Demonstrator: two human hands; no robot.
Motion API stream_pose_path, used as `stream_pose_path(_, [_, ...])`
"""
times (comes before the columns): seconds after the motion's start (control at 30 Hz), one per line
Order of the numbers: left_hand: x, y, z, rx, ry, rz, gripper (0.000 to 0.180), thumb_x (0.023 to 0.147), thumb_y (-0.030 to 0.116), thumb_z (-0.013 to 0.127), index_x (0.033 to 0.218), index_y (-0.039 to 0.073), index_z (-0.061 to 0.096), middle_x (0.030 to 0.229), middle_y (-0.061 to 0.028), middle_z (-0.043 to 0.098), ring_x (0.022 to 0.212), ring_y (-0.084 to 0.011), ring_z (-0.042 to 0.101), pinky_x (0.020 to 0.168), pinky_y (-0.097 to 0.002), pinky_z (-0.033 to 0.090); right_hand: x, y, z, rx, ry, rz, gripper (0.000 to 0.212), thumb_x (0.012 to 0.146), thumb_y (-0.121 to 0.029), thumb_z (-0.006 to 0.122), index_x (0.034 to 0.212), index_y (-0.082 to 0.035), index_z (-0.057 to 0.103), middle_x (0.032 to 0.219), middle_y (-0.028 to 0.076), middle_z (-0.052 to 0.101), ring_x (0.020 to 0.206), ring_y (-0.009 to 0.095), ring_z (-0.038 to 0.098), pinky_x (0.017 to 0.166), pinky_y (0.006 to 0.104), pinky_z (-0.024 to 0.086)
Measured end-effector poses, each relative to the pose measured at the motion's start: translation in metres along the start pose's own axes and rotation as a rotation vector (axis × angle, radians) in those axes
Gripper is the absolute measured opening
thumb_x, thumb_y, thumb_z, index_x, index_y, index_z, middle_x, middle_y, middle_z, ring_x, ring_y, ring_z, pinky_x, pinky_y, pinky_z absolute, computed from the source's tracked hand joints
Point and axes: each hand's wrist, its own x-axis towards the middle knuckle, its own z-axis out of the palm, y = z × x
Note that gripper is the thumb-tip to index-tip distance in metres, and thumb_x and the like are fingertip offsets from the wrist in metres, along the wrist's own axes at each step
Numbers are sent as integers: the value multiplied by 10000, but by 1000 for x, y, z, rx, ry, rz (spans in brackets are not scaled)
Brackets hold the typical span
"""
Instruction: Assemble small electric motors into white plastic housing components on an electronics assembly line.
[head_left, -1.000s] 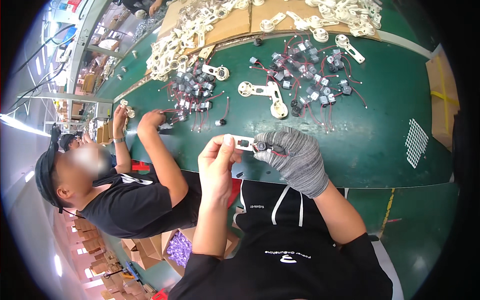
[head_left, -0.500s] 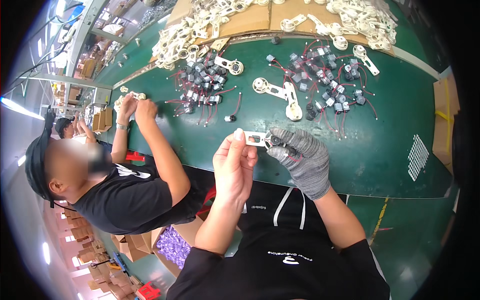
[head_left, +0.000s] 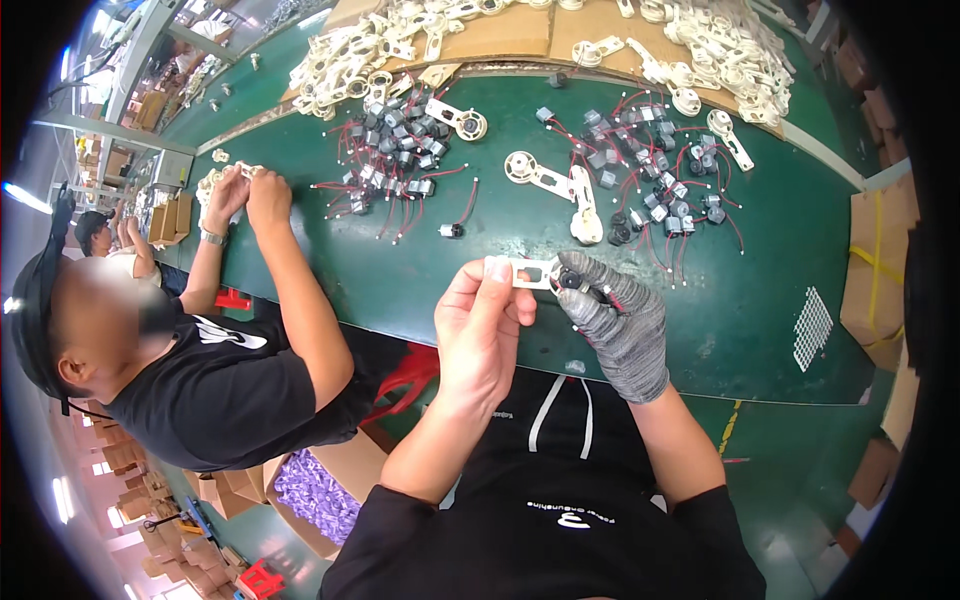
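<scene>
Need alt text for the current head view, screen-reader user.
A bare left hand and gray-gloved right hand hold a white part above a green table. Beyond lie heaps of gray components with red wires, and more white parts on cardboard; a co-worker in black is at left.

Heaped parts [head_left: 738, 62], a green workbench [head_left: 755, 310] and stacked cartons [head_left: 182, 552] suggest a factory.

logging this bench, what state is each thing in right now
left hand: bare, pinching one end
right hand: gloved, gripping the other end
white part: held between both hands
motors: loose, wired, in two clusters
white pieces: heaped
mesh: lying flat
box: open, full of purple items
</scene>
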Motion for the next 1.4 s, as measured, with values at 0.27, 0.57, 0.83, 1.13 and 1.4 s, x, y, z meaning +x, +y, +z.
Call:
stream_pose_path(0.27, [-4,-7,0,-8,-43,24,143,1083,135,681,1138,8,645,1000,-93,736,827,-155,711,750,-302,582,0,-1,-17,-229,145,-177,772,887,-275,903,1558,-72,580,1002,-4,733,723,36,502,682,247,476])
stream_pose_path(0.57, [-11,-15,0,35,-152,14,149,1093,108,652,1188,-5,626,1062,-125,748,856,-173,729,757,-319,604,5,-11,-21,8,-119,136,558,1007,-304,783,1465,-22,634,1218,73,742,1071,114,660,958,300,557])
stream_pose_path(0.83, [-18,-23,-1,-87,-149,-74,158,1100,117,644,1203,0,623,1071,-126,744,895,-180,733,794,-322,604,-9,-13,-13,88,-69,174,399,1096,-344,646,1355,-41,651,790,-18,614,588,40,497,512,223,392])
stream_pose_path(1.13, [-24,-19,1,-36,-145,-78,175,1090,126,664,1194,-13,638,1088,-121,745,899,-171,739,796,-314,616,-6,-19,-25,58,-123,290,415,1096,-365,640,1330,-24,660,751,-1,646,546,50,529,476,228,402])
stream_pose_path(1.4, [-23,-16,-1,88,-132,-42,158,1076,93,677,1175,-28,656,1055,-122,755,866,-157,739,784,-297,611,-12,-29,-29,-329,-88,171,362,1043,-206,687,1353,-17,677,917,50,720,701,110,649,636,292,534])
